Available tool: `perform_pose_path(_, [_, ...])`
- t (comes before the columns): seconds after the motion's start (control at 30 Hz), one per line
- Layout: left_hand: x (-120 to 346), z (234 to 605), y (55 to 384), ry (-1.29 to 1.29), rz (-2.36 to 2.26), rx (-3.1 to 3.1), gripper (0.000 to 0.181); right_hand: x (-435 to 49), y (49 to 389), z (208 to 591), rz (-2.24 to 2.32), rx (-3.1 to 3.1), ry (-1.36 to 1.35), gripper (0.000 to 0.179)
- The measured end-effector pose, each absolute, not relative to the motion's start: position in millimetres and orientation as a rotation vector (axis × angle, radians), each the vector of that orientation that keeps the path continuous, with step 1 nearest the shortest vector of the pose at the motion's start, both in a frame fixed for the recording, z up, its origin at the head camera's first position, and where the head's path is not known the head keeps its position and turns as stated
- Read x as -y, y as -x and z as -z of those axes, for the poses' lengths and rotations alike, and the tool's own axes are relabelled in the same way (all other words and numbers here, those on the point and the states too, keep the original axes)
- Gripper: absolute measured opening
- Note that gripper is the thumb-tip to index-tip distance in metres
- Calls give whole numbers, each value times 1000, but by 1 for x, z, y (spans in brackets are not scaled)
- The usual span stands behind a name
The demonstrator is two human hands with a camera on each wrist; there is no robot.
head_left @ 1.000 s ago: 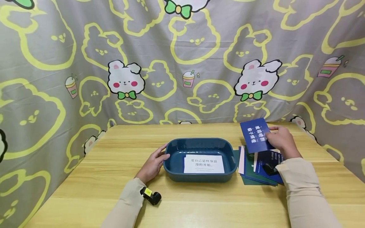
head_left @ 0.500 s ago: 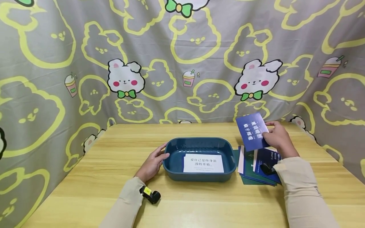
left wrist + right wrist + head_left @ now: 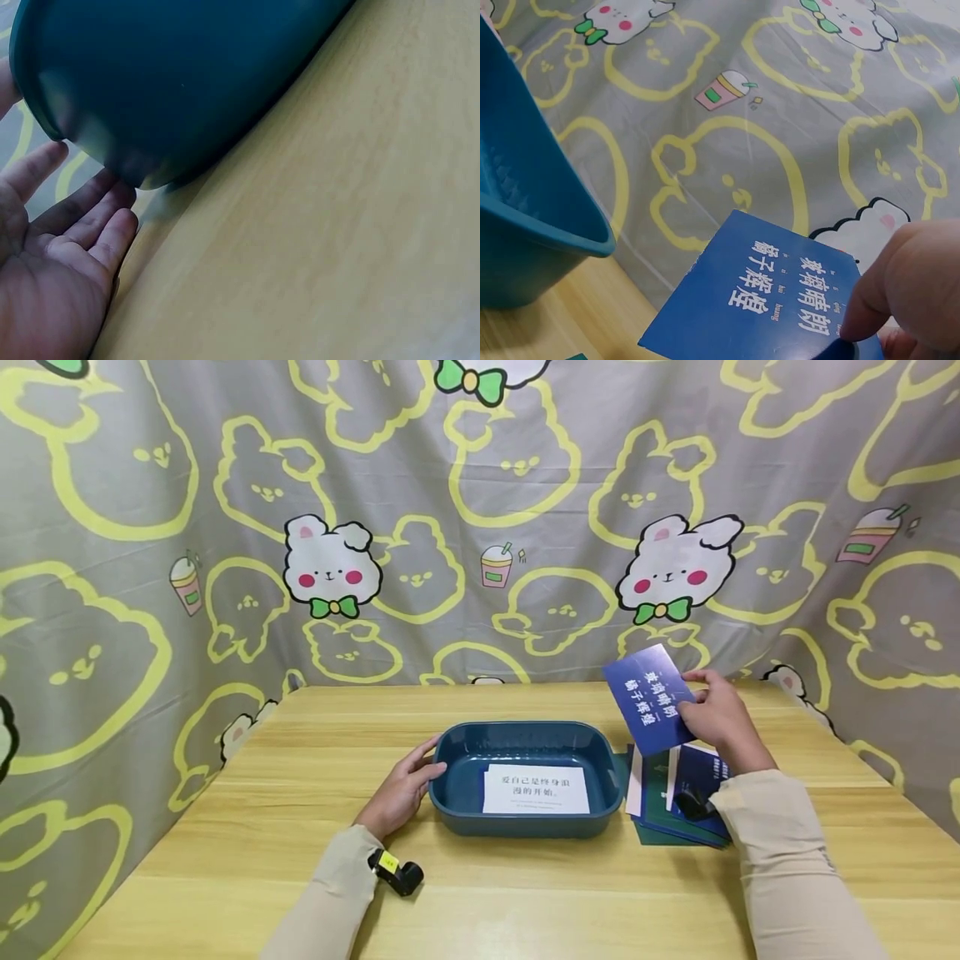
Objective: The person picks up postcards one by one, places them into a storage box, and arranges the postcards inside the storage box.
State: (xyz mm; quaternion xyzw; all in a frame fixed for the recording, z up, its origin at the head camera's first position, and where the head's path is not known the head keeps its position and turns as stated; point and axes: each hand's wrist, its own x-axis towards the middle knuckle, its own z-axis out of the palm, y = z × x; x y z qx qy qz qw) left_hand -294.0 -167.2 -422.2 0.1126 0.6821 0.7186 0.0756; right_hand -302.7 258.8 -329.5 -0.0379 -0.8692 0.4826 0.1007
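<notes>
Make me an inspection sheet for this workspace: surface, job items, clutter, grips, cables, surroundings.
Surface: table, pale wood grain.
Job's things: teal dish on the table, white card lying inside; overlapping card pile to the dish's right; blue card held raised.
Clutter: nothing seen.
Grips: left grip, a bare hand, touches the dish's end; right grip, also bare, pinches the blue card.
Cables: nothing seen.
Surroundings: grey curtain with cartoon animals, behind the table and at both sides.

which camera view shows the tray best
The head view: it takes in the tray from end to end, with the white card inside. The left wrist view shows only its outer wall beside the left hand; the right wrist view, just one end, cut by the frame edge.
</notes>
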Motion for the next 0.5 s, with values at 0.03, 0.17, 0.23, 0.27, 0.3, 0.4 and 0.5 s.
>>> perform_pose_path(0.03, [167,423,294,-341,-2156,-2043,57,-258,303,329,-1426,2567,113,55])
perform_pose_path(0.17, [167,424,295,-348,-2156,-2033,57,-253,303,328,-1414,2572,113,54])
perform_pose_path(0.23, [167,424,294,-347,-2159,-2036,57,-250,302,327,-1416,2573,106,53])
perform_pose_path(0.27, [168,424,295,-347,-2160,-2037,57,-249,302,327,-1416,2573,100,53])
perform_pose_path(0.3, [168,423,295,-347,-2162,-2036,57,-247,302,326,-1417,2572,92,53])
perform_pose_path(0.4, [168,422,294,-345,-2160,-2034,57,-243,301,325,-1427,2567,71,53])
perform_pose_path(0.5, [168,421,293,-338,-2159,-2036,57,-239,301,324,-1423,2568,43,53])
